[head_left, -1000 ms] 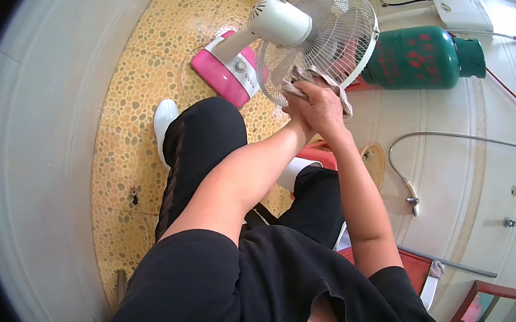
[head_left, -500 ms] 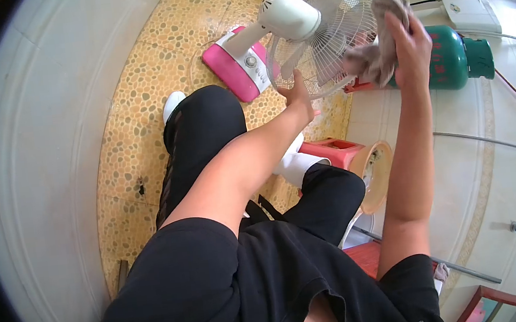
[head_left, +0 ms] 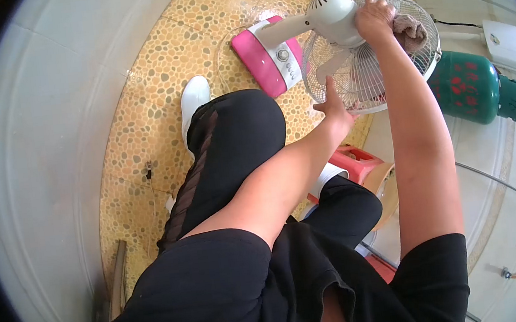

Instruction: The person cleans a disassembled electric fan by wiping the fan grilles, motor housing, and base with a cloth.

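A white electric fan [head_left: 334, 18] with a pink-and-white base [head_left: 266, 59] stands on the floor in front of me, its round wire guard [head_left: 360, 81] turned sideways. My left hand [head_left: 335, 107] grips the near rim of that guard, thumb on one side and the other fingers partly hidden beyond it. On the rear side of the guard, beside the motor housing, my right hand [head_left: 375, 20] presses a crumpled greyish-brown cloth [head_left: 410, 32] against the wires. Part of the cloth is covered by the hand.
Behind the fan lies a green gas cylinder [head_left: 467, 85] in view, with a white box [head_left: 507, 43] near it. A red stool [head_left: 355, 162] and a tan basin [head_left: 384, 195] sit by my leg. The pebble-patterned floor [head_left: 158, 108] meets a pale wall [head_left: 40, 184].
My right hand has brought the cloth from the air beside the guard onto its rear wires near the motor. The left hand still holds the rim. The view has shifted.
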The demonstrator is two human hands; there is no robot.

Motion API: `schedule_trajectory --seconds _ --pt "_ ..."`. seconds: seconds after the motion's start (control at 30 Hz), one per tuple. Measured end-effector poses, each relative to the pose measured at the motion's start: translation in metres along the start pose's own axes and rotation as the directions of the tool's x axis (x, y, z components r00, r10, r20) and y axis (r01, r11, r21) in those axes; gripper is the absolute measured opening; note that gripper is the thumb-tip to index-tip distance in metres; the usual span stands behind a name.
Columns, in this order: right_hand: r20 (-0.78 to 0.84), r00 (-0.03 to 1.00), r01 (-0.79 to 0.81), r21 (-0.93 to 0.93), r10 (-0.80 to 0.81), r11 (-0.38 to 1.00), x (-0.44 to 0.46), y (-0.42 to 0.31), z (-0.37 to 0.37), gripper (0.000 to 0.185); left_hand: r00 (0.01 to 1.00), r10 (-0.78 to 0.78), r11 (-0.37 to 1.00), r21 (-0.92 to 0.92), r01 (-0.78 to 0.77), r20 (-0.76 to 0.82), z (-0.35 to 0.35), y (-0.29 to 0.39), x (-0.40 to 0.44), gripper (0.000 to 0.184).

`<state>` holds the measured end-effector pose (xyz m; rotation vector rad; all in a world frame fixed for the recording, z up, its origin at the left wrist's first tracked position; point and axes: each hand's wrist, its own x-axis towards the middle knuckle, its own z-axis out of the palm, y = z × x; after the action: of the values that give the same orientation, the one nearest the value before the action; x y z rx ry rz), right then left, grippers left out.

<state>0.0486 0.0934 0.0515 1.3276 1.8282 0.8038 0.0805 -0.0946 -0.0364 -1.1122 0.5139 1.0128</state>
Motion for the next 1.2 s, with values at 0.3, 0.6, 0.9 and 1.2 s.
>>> schedule_trajectory --seconds 0.3,0.6,0.9,1.2 --pt "0.134 0.989 -0.083 0.135 0.065 0.987 -0.022 -0.016 -0.014 0.036 0.998 0.034 0.999 0.009 -0.034 0.044 -0.004 -0.006 -0.003 0.117" --pt "0.047 0.998 -0.05 0.015 0.049 0.999 -0.067 -0.048 -0.009 0.032 0.975 -0.132 0.991 0.007 0.133 0.181 -0.015 -0.005 0.008 0.11" --pt "0.104 0.994 -0.044 0.701 -0.041 0.712 -0.122 -0.065 -0.023 0.029 0.81 -0.22 0.885 0.461 -0.068 0.544 -0.038 0.008 0.016 0.1" --pt "0.04 0.989 0.133 0.182 0.142 -0.974 -0.272 0.034 -0.005 0.039 0.886 -0.306 0.878 0.462 0.123 0.347 -0.051 -0.012 -0.011 0.082"
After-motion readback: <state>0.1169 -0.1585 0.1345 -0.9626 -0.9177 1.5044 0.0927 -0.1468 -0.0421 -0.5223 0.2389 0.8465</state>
